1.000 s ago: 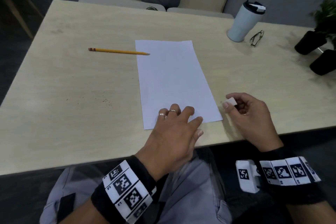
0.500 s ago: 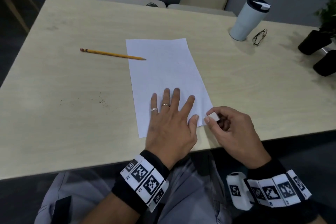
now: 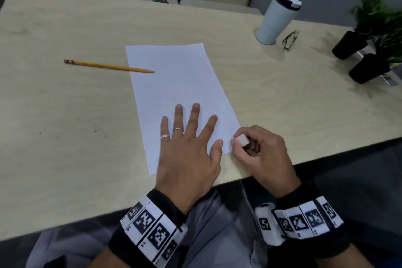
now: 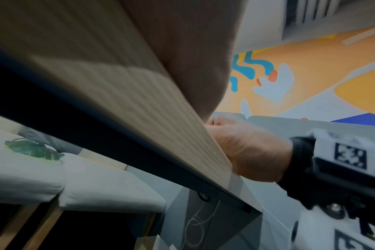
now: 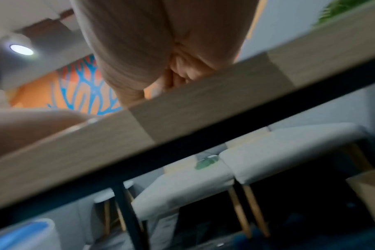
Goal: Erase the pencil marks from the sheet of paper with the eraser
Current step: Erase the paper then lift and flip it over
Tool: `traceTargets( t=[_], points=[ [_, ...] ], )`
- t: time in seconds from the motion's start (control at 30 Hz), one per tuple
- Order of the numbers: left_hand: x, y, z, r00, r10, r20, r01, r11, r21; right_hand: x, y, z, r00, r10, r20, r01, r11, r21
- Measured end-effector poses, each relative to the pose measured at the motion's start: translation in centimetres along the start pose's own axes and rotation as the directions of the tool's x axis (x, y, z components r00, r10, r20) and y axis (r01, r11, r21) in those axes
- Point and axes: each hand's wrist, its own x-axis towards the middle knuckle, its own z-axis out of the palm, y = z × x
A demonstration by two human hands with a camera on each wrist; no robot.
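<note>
Left hand (image 3: 187, 150) flat, fingers spread, pinning paper (image 3: 180, 91) on table (image 3: 65, 115). Right hand (image 3: 261, 154) pinches eraser (image 3: 242, 139) at paper's near right corner. Advice: rub lightly, away from pinning hand; marks too faint to see.

Left hand (image 3: 187, 154): two metal rings, one on the ring finger, one on the little finger. Both wrists: black wristbands (image 3: 165, 204) wrapped with white blocks carrying black square fiducial markers. Right wrist adds a white camera housing (image 3: 266, 222); light grey trousers (image 3: 217, 235) below.
</note>
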Motion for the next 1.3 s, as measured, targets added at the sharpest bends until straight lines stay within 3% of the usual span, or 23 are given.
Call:
traceTargets(
  t=[0.13,0.27,0.43,0.57,0.7,0.87,0.97,1.03,1.17,1.3],
  points=[
    [0.0,0.1,-0.3,1.000,0.007,0.008,-0.007,1.000,-0.005,0.6,1.3,-1.5,0.992,0.070,-0.101,-0.070,0.998,0.002],
    [0.1,0.0,-0.1,1.000,0.002,-0.003,-0.002,1.000,-0.018,0.3,-0.9,0.5,0.999,-0.042,-0.013,0.042,0.999,-0.029],
    [-0.1,0.1,-0.3,1.000,0.006,0.012,-0.005,1.000,-0.013,1.4,1.8,-1.5,0.995,0.034,-0.097,-0.035,0.999,-0.009],
    [0.0,0.2,-0.4,1.000,-0.003,0.006,0.003,1.000,-0.023,1.3,-0.1,0.2,0.998,-0.063,0.010,0.063,0.998,-0.001],
    [-0.1,0.2,-0.4,1.000,0.000,0.019,0.000,1.000,-0.014,2.3,2.7,-1.5,0.995,0.021,-0.097,-0.024,0.999,-0.025],
    [0.0,0.2,-0.4,1.000,-0.003,0.028,0.003,1.000,-0.011,1.9,0.4,0.2,0.998,-0.064,0.010,0.064,0.998,-0.009],
    [-0.1,0.2,-0.4,1.000,-0.001,0.026,0.002,1.000,-0.013,2.8,2.7,-1.7,0.996,0.033,-0.089,-0.035,0.999,-0.018],
    [-0.1,0.2,-0.5,1.000,-0.003,0.025,0.003,1.000,-0.017,3.0,2.2,-1.9,0.992,0.029,-0.119,-0.028,1.000,0.006],
    [0.0,0.3,-0.3,1.000,-0.006,0.027,0.007,1.000,-0.011,2.5,-0.1,0.7,0.997,-0.077,0.020,0.077,0.997,0.009],
    [-0.2,0.4,-0.4,0.999,0.000,0.034,0.000,1.000,-0.006,3.4,3.3,-1.0,0.993,0.062,-0.099,-0.060,0.998,0.019]
  ],
)
